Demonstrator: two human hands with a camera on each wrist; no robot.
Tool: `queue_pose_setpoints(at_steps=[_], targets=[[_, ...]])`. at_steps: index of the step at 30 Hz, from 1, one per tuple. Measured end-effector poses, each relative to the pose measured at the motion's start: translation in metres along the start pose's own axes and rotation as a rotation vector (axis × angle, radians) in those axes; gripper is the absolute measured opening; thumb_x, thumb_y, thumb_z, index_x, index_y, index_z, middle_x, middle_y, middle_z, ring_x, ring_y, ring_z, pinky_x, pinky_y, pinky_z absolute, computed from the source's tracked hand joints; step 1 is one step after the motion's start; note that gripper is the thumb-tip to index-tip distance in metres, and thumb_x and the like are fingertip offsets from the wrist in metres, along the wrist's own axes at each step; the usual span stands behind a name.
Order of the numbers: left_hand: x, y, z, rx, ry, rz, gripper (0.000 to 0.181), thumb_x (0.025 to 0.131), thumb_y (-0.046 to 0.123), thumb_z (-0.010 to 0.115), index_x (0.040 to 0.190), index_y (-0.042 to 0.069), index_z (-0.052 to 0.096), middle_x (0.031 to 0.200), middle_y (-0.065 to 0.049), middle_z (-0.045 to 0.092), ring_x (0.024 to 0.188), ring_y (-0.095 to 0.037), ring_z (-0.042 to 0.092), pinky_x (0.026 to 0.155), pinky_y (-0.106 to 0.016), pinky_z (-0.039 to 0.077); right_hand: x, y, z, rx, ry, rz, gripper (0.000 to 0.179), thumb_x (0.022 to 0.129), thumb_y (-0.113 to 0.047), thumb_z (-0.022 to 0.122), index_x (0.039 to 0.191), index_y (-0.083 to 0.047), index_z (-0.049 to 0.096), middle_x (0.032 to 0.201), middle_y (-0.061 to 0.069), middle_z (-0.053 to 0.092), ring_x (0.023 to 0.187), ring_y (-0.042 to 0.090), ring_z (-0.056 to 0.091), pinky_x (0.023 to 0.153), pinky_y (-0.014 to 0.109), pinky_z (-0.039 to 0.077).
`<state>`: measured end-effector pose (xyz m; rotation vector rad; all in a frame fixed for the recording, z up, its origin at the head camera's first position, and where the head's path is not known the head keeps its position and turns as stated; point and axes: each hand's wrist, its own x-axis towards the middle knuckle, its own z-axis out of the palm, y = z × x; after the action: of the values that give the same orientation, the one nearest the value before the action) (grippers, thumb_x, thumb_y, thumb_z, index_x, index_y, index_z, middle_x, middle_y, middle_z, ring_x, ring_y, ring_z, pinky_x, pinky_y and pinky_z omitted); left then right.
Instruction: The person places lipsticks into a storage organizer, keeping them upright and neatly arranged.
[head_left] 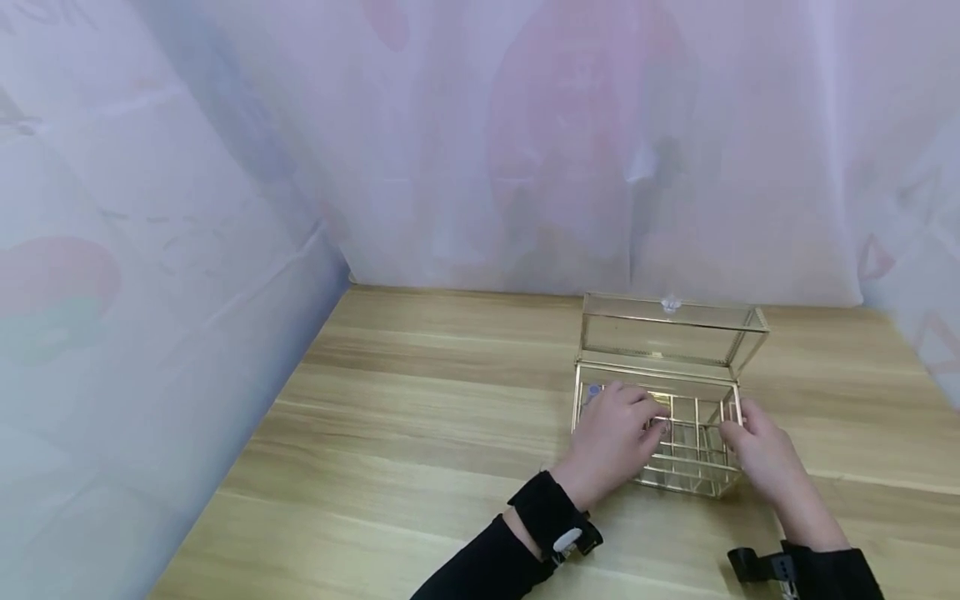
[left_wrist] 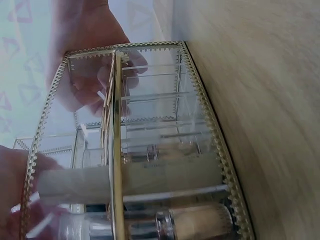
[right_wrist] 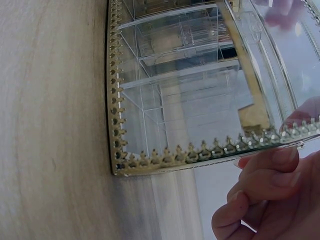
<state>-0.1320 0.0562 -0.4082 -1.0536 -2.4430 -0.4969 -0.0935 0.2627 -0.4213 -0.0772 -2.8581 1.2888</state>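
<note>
A clear glass box (head_left: 686,481) with gold edging stands on the table, its lid (head_left: 660,335) raised behind it. Gold rods (head_left: 696,417) divide the inside into compartments. My left hand (head_left: 611,429) is over the left compartments with bent fingers; whether they pinch anything is hidden. Close to that hand, in the left wrist view, a frosted tube (left_wrist: 165,180) and a clear-and-tan cosmetic tube (left_wrist: 200,222) stand in the compartments. My right hand (head_left: 772,458) grips the box's right wall, thumb at the top edge and curled fingers (right_wrist: 270,175) outside the glass.
A small blue round top (head_left: 594,390) shows in the back left compartment. The wooden table (head_left: 420,417) stretches left of the box. Pale printed curtains (head_left: 487,150) hang behind the table and along both sides, close behind the lid.
</note>
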Motion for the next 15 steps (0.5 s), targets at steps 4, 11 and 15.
queue_pose_setpoints(at_steps=[4, 11, 15], targets=[[-0.003, -0.008, -0.003, -0.257, 0.158, -0.019, 0.012, 0.083, 0.009, 0.067, 0.092, 0.013, 0.074, 0.092, 0.004, 0.071, 0.093, -0.009, 0.054, 0.086, -0.02, 0.047, -0.001, 0.002, 0.0, -0.001, -0.006, 0.001, 0.017, 0.099, -0.012, 0.038, 0.102, 0.004, 0.044, 0.085, 0.019, 0.053, 0.072, 0.027, 0.048, 0.055, 0.029, 0.041], [-0.013, -0.039, -0.007, -0.593, 0.37, -0.316, 0.024, 0.08, -0.001, 0.068, 0.103, 0.003, 0.066, 0.097, -0.006, 0.068, 0.093, -0.012, 0.056, 0.084, -0.032, 0.053, 0.002, 0.0, 0.006, -0.003, 0.004, 0.001, 0.021, 0.098, -0.013, 0.04, 0.108, 0.004, 0.046, 0.088, 0.021, 0.055, 0.078, 0.032, 0.05, 0.057, 0.032, 0.042], [-0.022, -0.054, -0.006, -0.701, 0.268, -0.615, 0.042, 0.081, 0.012, 0.071, 0.118, 0.004, 0.053, 0.108, -0.006, 0.057, 0.098, -0.016, 0.049, 0.085, -0.035, 0.049, 0.005, 0.0, 0.006, -0.022, 0.012, -0.007, 0.019, 0.098, -0.013, 0.04, 0.106, 0.003, 0.047, 0.088, 0.02, 0.055, 0.078, 0.032, 0.05, 0.057, 0.032, 0.042]])
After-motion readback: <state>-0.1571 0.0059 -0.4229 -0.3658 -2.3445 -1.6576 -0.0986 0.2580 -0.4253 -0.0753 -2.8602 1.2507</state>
